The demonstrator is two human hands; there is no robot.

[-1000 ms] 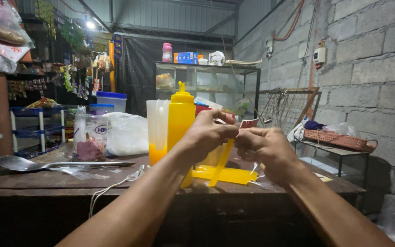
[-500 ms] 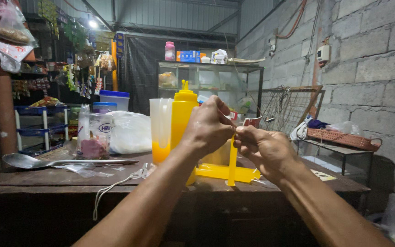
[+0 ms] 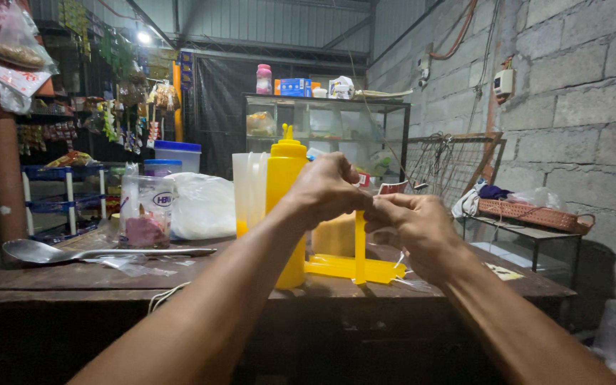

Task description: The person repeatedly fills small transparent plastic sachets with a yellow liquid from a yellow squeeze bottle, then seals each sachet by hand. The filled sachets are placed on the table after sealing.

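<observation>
1. A clear bag with a round blue-and-white label (image 3: 152,211) stands on the tabletop (image 3: 58,274).
2. A yellow squeeze bottle (image 3: 284,187) stands upright behind the left hand (image 3: 326,191).
3. Both hands' grips pinch a yellow strip (image 3: 359,242); the right hand (image 3: 418,227) touches the left.

Small roadside shop or food stall — bare concrete-block wall (image 3: 579,100), corrugated metal roof, snack packets (image 3: 119,107) hanging in strings at the left, a glass display cabinet (image 3: 322,135) with boxes on top. Worn wooden counter (image 3: 73,274) holds a yellow squeeze bottle (image 3: 284,192), a plastic jar (image 3: 145,212) and a metal ladle (image 3: 44,251) — stall gear, not home.
</observation>
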